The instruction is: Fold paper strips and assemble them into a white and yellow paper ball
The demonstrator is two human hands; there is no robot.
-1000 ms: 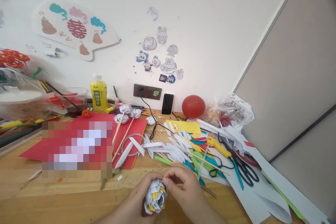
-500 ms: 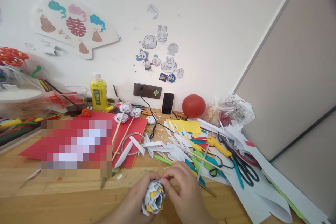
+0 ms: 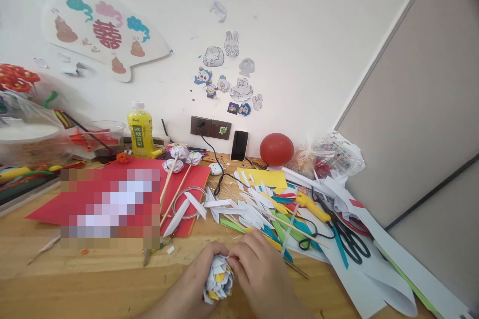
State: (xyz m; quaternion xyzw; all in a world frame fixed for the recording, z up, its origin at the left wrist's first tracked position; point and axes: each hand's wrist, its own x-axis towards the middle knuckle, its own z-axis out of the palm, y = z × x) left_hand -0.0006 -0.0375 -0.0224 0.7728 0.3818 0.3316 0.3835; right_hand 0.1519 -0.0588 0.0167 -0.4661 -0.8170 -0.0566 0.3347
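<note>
A round piece of folded white and yellow paper point(image 3: 218, 279) is at the bottom middle, above the wooden table. My left hand point(image 3: 200, 274) is wrapped around its left side, with the thumb and fingers partly hidden behind it. At its upper right edge, my right hand point(image 3: 256, 266) has thumb and forefinger pinched together on the paper's rim. Folded white strips point(image 3: 247, 209) lie in a heap beyond my hands, mixed with green, blue and yellow ones.
Red paper point(image 3: 187, 174) with sticks and paper flowers lies at the left. Behind stand a yellow bottle point(image 3: 140, 132), a phone point(image 3: 239, 145) and a red balloon point(image 3: 277, 149). A yellow glue gun point(image 3: 312, 207) and black scissors point(image 3: 352, 241) lie at the right.
The paper piece has turned slightly and shifted a little to the left in my hands. My right hand's fingers have moved slightly, still at its upper right edge.
</note>
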